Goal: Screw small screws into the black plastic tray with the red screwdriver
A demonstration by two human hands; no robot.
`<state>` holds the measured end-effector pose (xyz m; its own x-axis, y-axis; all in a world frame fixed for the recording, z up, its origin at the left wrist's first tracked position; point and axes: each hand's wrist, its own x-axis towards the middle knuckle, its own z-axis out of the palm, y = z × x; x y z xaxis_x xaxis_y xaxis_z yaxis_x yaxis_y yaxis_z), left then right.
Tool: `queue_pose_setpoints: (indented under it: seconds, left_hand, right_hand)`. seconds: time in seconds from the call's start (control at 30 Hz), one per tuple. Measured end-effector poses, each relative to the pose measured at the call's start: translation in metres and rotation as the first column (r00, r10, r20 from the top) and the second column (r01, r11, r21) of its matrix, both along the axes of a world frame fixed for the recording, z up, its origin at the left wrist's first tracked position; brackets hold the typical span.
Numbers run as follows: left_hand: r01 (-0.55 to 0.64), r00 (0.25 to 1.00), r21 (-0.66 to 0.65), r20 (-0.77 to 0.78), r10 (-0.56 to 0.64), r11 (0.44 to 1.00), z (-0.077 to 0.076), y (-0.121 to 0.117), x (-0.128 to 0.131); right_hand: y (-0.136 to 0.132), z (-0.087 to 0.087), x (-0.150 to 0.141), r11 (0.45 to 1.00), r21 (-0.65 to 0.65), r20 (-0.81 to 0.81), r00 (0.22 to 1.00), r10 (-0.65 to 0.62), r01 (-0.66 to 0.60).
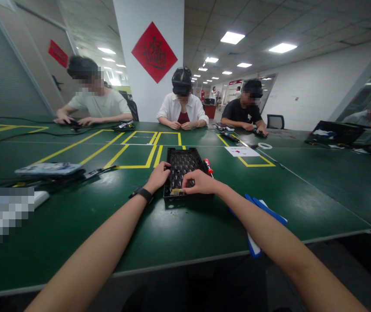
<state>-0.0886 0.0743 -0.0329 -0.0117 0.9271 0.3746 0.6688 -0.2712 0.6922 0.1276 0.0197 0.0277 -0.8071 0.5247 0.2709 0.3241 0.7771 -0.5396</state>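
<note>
A black open-topped plastic case [188,198] lies on the green table in front of me, its inside patterned with rows of small shapes. My left hand [159,177] grips its left wall, with a black band on the wrist. Over the near end of the case, my right hand [200,182] is closed in a pinch. A small gold-coloured flat piece [176,191] touches its fingertips at the near left corner. To the right of the case lies a screwdriver [208,167] with a red handle, partly hidden behind my right hand.
Blue-and-white strips [266,209] lie partly under my right forearm. A white paper [242,151] and a tape roll [265,146] sit farther right. Cables and a light-blue flat box [48,169] are on the left. Several people work across the table, which bears yellow tape lines [133,167].
</note>
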Motion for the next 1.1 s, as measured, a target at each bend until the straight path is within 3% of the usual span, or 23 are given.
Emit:
queue_pose_setpoints:
  seconds: [0.1, 0.4, 1.1]
  left_hand:
    - [-0.001, 1.0, -0.003, -0.01, 0.001, 1.0, -0.0005, 0.0009, -0.0003]
    - [-0.003, 1.0, -0.017, -0.009, 0.003, 1.0, 0.0005, 0.001, 0.0]
    - [0.004, 1.0, 0.001, -0.019, -0.004, 1.0, 0.0029, -0.0018, -0.0005]
  right_hand:
    - [-0.0009, 0.0012, 0.0005, 0.999, -0.037, -0.035, 0.999, 0.033, -0.034]
    - [0.0003, 0.0034, 0.0009, 0.997, 0.043, 0.013, 0.998, 0.069, -0.069]
    - [-0.003, 0.0087, 0.0023, 0.999, -0.02, 0.057, 0.998, 0.038, -0.037]
